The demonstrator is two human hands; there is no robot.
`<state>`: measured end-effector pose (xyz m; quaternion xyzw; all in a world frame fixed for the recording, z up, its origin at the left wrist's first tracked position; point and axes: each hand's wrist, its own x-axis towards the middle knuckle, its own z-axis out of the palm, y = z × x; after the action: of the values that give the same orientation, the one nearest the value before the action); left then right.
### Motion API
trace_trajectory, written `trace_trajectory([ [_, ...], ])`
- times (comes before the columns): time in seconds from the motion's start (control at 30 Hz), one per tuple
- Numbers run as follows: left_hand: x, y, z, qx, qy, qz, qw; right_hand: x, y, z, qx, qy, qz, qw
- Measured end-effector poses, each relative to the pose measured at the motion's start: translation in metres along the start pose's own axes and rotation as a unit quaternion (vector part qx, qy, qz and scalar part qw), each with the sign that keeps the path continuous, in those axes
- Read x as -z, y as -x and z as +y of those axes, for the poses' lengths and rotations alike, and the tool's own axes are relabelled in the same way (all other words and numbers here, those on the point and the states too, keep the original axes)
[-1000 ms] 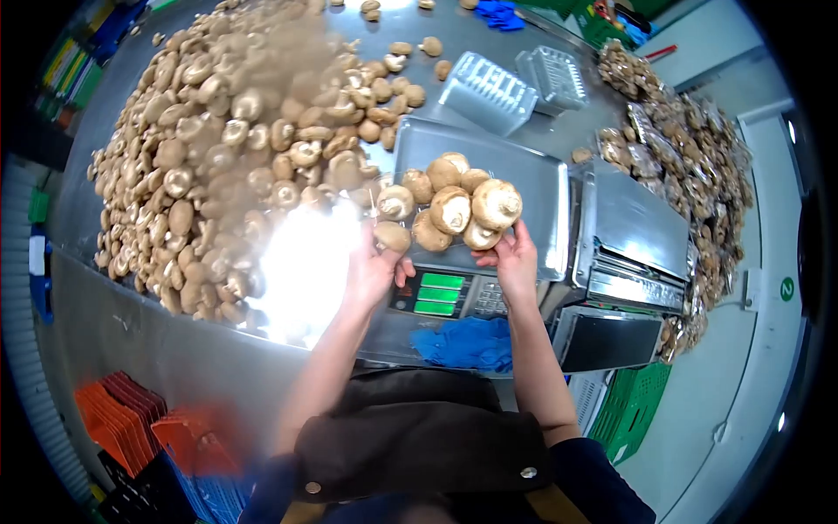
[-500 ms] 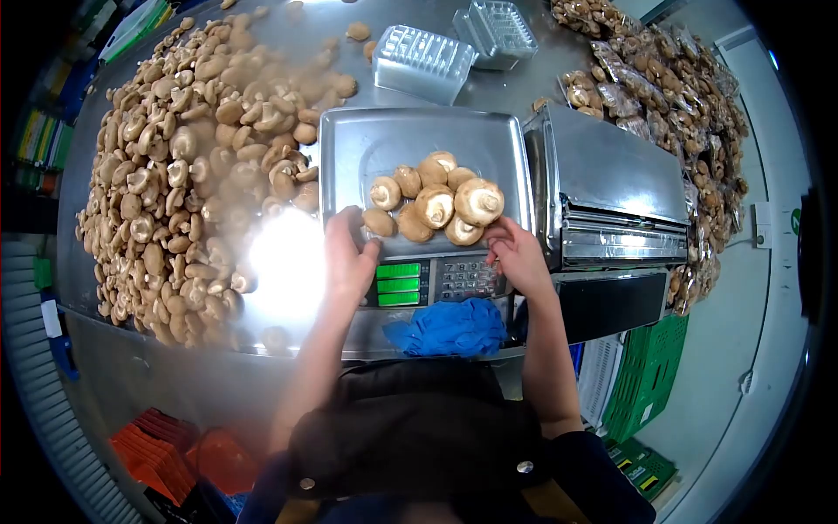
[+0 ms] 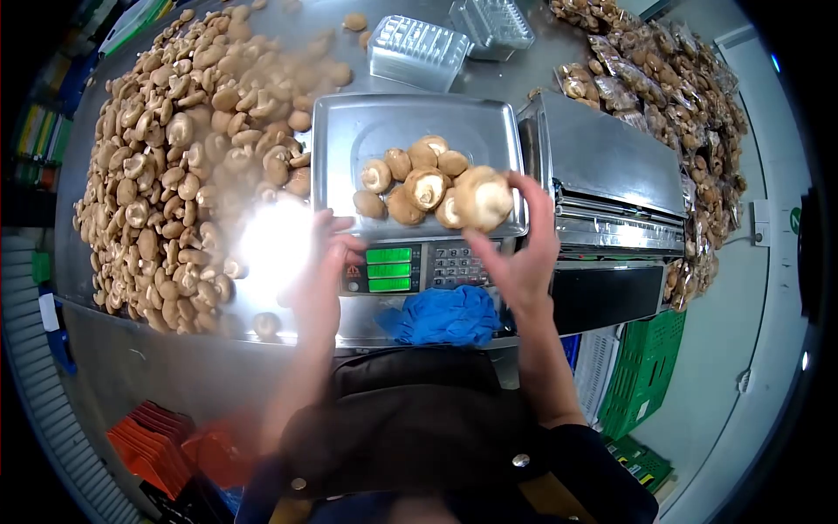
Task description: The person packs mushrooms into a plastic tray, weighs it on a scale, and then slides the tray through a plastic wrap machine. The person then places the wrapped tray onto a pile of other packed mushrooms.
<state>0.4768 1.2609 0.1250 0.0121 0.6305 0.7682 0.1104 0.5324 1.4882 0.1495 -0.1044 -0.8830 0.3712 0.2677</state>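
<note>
My right hand (image 3: 521,240) has its thumb and fingers around a large pale brown mushroom (image 3: 483,199) at the right side of the scale's steel pan (image 3: 336,118). A cluster of smaller brown mushrooms (image 3: 426,189) lies on the pan just left of it, some showing white undersides and stems. At the pan's front left corner, my left hand (image 3: 321,262) is open, holding nothing, with its fingers apart. Between my wrists are the scale's green displays (image 3: 388,269) and keypad (image 3: 456,262). A crumpled blue bundle (image 3: 449,316) lies in front of the keypad.
A big heap of loose mushrooms (image 3: 161,192) covers the table's left side. Clear plastic trays (image 3: 419,54) stand behind the scale. To the right is a steel box-like machine (image 3: 611,157), with bagged mushrooms (image 3: 663,105) beyond it. Green crates (image 3: 646,375) sit below right.
My right hand has closed around the large mushroom, which has shifted slightly right. My left hand has drawn back from the pan's edge. The view has shifted a little.
</note>
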Motion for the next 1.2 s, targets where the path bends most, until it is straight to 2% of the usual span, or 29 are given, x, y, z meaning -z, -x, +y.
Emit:
trace_trajectory([
  [0.07,-0.001,0.005,-0.008,0.053,0.168,-0.103,0.979,-0.015,0.02,-0.023,0.069,-0.066,-0.039,0.995],
  [0.1,-0.001,0.01,-0.01,0.19,0.185,-0.051,0.963,-0.03,0.027,-0.025,0.174,-0.108,-0.083,0.975],
  [0.13,0.014,0.029,-0.017,0.292,0.378,0.014,0.878,-0.047,0.045,-0.053,0.176,-0.034,-0.245,0.953],
  [0.17,0.031,0.032,-0.025,0.253,0.212,-0.011,0.944,-0.058,0.058,-0.059,0.133,-0.104,-0.264,0.95],
  [0.2,0.045,0.031,-0.022,0.218,0.144,0.014,0.965,-0.064,0.069,-0.06,0.112,-0.136,-0.281,0.944],
  [0.23,0.059,0.03,-0.019,0.187,0.071,0.043,0.979,-0.063,0.075,-0.062,0.103,-0.155,-0.287,0.94],
  [0.27,0.071,0.029,-0.009,0.17,0.102,0.124,0.972,-0.063,0.079,-0.064,0.094,-0.174,-0.293,0.935],
  [0.3,0.09,0.021,-0.015,0.084,-0.011,0.162,0.983,-0.063,0.082,-0.058,0.102,-0.164,-0.305,0.932],
  [0.37,0.113,0.004,-0.029,-0.063,-0.255,0.209,0.942,-0.064,0.087,-0.042,0.1,-0.153,-0.303,0.935],
  [0.4,0.121,-0.001,-0.034,-0.12,-0.382,0.217,0.89,-0.065,0.089,-0.036,0.091,-0.147,-0.294,0.94],
  [0.43,0.156,-0.008,-0.066,-0.137,-0.537,0.169,0.815,-0.063,0.088,-0.032,0.092,-0.131,-0.3,0.94],
  [0.47,0.188,-0.021,-0.111,-0.087,-0.534,0.155,0.827,-0.059,0.086,-0.027,0.092,-0.115,-0.306,0.941],
  [0.5,0.193,-0.02,-0.13,-0.127,-0.602,0.121,0.779,-0.056,0.084,-0.021,0.096,-0.084,-0.289,0.949],
  [0.53,0.186,-0.02,-0.123,-0.132,-0.603,0.111,0.779,-0.052,0.082,-0.014,0.101,-0.052,-0.271,0.956],
  [0.57,0.178,-0.02,-0.116,-0.138,-0.604,0.102,0.779,-0.047,0.075,-0.006,0.075,-0.046,-0.208,0.974],
  [0.6,0.171,-0.019,-0.109,-0.143,-0.604,0.092,0.778,-0.042,0.066,0.001,0.019,-0.053,-0.144,0.988],
  [0.63,0.148,-0.022,-0.083,-0.133,-0.524,0.113,0.834,-0.036,0.055,0.013,-0.031,-0.02,-0.093,0.995],
  [0.67,0.129,-0.027,-0.063,-0.132,-0.474,0.108,0.864,-0.027,0.042,0.02,-0.094,0.038,-0.057,0.993],
  [0.7,0.108,-0.03,-0.044,-0.117,-0.401,0.092,0.904,-0.023,0.03,0.027,-0.167,0.004,-0.022,0.986],
  [0.73,0.09,-0.037,-0.034,-0.078,-0.334,0.069,0.937,-0.025,0.021,0.046,-0.163,-0.025,0.011,0.986],
  [0.8,0.059,-0.061,-0.028,0.034,-0.265,0.02,0.963,-0.032,0.011,0.086,-0.187,0.015,-0.063,0.98],
  [0.83,0.049,-0.075,-0.04,0.065,-0.232,-0.019,0.97,-0.037,0.007,0.1,-0.246,-0.025,-0.128,0.96],
  [0.87,0.041,-0.089,-0.055,0.097,-0.199,-0.06,0.973,-0.048,0.01,0.126,-0.197,0.0,-0.148,0.969],
  [0.93,0.028,-0.103,-0.058,0.143,-0.215,-0.125,0.958,-0.042,-0.004,0.105,-0.265,-0.041,-0.19,0.945],
  [1.03,0.026,-0.101,-0.06,0.097,-0.22,-0.135,0.961,-0.047,-0.003,0.122,-0.268,-0.171,-0.183,0.93],
  [1.07,0.029,-0.104,-0.071,0.089,-0.23,-0.118,0.962,-0.047,-0.003,0.121,-0.261,-0.156,-0.18,0.936],
  [1.1,0.045,-0.112,-0.099,0.028,-0.26,-0.117,0.958,-0.047,-0.002,0.12,-0.255,-0.156,-0.167,0.94],
  [1.17,0.035,-0.106,-0.094,0.022,-0.226,-0.088,0.97,-0.038,-0.006,0.109,-0.238,-0.167,-0.147,0.945],
  [1.2,0.018,-0.092,-0.058,0.079,-0.163,-0.062,0.982,-0.026,-0.011,0.096,-0.229,-0.178,-0.14,0.947],
])
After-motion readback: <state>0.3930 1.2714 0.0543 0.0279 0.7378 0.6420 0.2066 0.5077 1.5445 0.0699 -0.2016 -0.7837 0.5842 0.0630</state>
